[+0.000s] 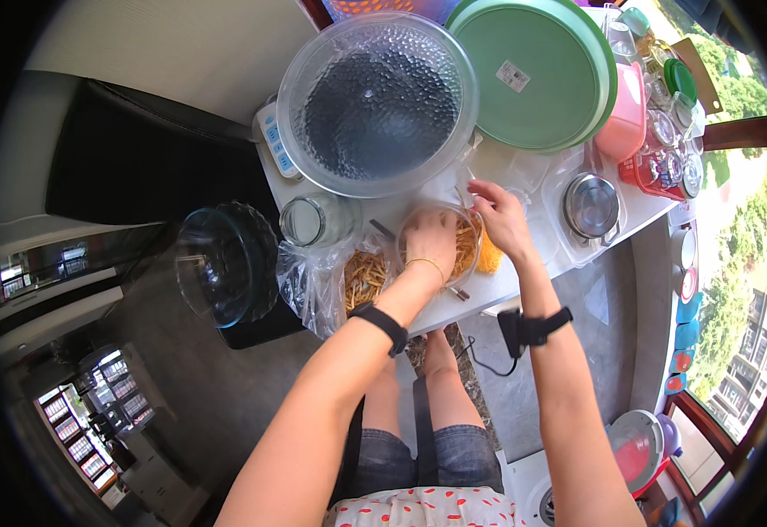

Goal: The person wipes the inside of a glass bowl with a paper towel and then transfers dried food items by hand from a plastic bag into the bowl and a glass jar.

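Note:
My left hand (431, 240) reaches down into a clear round container (469, 269) that holds thin brown dried strips; its fingers are blurred and partly hidden among them. At the container's right rim is my right hand (499, 214), its thumb and fingers bent near the edge; whether it grips the rim is unclear. An opened clear plastic bag (314, 283) with more of the brown strips (365, 280) lies just left of the container. A yellow fuzzy cloth (491, 253) sits below my right hand. Part of a dark stick-like thing (382, 228) shows between bag and container.
Behind stand a large clear textured basin (377, 105) and a green round tray (535, 72). A glass jar (311, 221) is at left, beyond it glass bowls (225, 263). At right are a steel-lidded container (591, 205), a pink tub (624, 112) and a red basket (653, 178) of jars.

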`<move>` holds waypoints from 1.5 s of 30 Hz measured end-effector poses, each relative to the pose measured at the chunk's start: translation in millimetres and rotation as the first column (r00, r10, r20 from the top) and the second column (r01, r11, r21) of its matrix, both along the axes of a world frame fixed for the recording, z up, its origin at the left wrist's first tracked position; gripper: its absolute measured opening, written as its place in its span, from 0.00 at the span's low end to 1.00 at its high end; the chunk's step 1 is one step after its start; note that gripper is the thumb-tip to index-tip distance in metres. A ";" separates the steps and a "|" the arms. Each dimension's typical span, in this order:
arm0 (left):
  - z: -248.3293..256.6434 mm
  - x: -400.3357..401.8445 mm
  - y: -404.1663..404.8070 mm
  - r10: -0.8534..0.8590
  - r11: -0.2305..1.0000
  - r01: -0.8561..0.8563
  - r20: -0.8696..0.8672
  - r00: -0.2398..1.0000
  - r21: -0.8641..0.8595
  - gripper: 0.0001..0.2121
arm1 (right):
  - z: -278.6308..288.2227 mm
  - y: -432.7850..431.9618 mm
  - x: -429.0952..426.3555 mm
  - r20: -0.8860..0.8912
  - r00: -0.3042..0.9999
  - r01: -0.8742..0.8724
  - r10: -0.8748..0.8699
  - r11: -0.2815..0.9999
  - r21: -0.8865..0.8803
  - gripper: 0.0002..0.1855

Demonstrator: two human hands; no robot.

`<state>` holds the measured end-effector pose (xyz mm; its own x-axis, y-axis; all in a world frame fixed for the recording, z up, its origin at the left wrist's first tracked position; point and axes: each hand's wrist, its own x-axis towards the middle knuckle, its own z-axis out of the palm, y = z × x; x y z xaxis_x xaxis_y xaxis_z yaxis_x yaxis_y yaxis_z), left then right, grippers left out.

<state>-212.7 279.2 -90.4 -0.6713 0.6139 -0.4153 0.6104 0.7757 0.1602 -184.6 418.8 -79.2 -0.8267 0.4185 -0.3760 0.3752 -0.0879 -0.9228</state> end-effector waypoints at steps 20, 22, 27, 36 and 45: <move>94.3 8.3 -85.9 -0.077 0.815 0.053 0.017 0.997 0.577 0.13 | -51.3 30.5 -52.4 0.451 0.765 -0.630 0.461 0.683 0.370 0.10; 84.6 6.4 -79.2 -0.128 0.839 0.079 0.054 0.990 0.539 0.11 | -37.9 30.0 -42.8 0.382 0.814 -0.581 0.438 0.638 0.506 0.09; 57.6 -3.3 -60.4 -0.241 0.851 0.179 0.065 0.968 0.493 0.05 | 23.7 21.9 -2.4 -0.179 0.973 -0.016 0.143 0.823 0.567 0.05; 64.9 4.4 -65.1 -0.083 0.792 -0.006 0.117 0.990 0.611 0.03 | 73.9 -37.3 32.5 0.014 0.959 -0.236 0.283 0.771 0.592 0.09; 38.7 22.3 -206.2 0.470 0.877 -0.405 -0.281 0.837 0.260 0.31 | 92.0 -132.0 35.9 -0.174 0.834 -0.387 0.524 0.779 0.494 0.16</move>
